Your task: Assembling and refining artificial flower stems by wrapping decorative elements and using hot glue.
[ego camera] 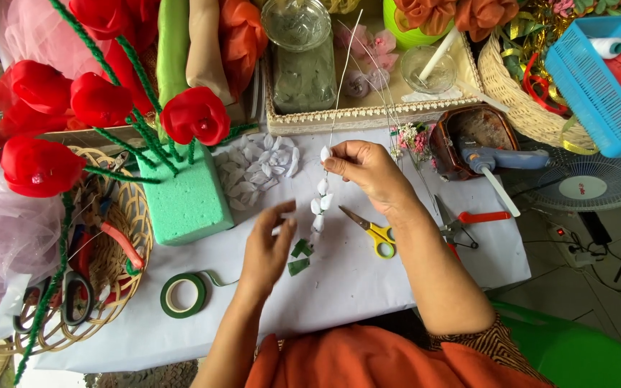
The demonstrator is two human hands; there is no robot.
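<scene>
My left hand (267, 248) sits nearest, low over the white table (368, 287), fingers loosely curled with the tips pinching a small pale bit; I can't tell exactly what it is. Just right of it lie two green leaf scraps (300, 257), touching the bottom of the petal stem (320, 194). The stem's long axis runs nearly straight up and away from me, white petals strung along the lower part and the bare wire tip pointing far toward the tray (368, 115). My right hand (368, 169) grips the stem high up, thumb and forefinger clenched on it just above the top petal.

Tape roll (183, 294) lies flat to the left of my left hand, well apart. Yellow scissors (371, 230) lie just right of the stem, blades aimed at it, under my right wrist. Red-handled pliers (461, 224) sit further right near the table edge. Open cloth is in front of me, between the roll and the scissors.

Further out: green foam block (188, 197) with red flowers (195, 115) to the left, loose petal pile (260, 165) between block and stem, glue gun (501, 159) on the right. The table's right edge drops to a fan (591, 183).
</scene>
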